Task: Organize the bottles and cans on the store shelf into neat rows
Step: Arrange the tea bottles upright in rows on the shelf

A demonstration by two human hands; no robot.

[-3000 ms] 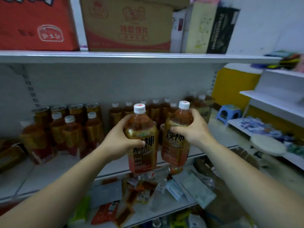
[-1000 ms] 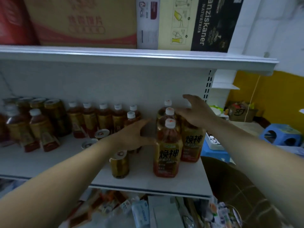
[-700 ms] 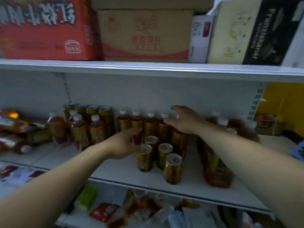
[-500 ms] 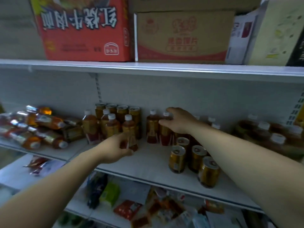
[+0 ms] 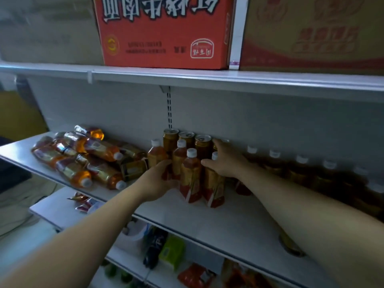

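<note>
Two hands close in on one tight cluster of small amber plastic bottles with white caps: the left hand (image 5: 160,179) is low on its left flank and the right hand (image 5: 226,161) lies over its right side.

The likeliest slip starts right there. The front bottle (image 5: 191,177), wearing a red-and-gold label, is tall and narrow, so a shove applied high up could tip it forward over the bare edge of the white metal shelf (image 5: 207,223) just ahead of it. Its twin (image 5: 214,183), touching it on the right, would probably go too. Directly behind the front bottle, gold metal cans (image 5: 187,140) with pull-tab lids stand packed against the back wall, and a rearward push may knock them out of line. Left of the front bottle, a loose heap of orange plastic bottles (image 5: 89,159) lies on its sides, and a brush from the left forearm could set them rolling.

As for the grip, the left hand cups the cluster with its thumb raised. Its fingertips are hidden behind the front bottle, so I cannot tell whether it clasps a bottle or only presses. The right hand is spread wide with straight fingers across the tops behind the twin, and it holds nothing.
</note>
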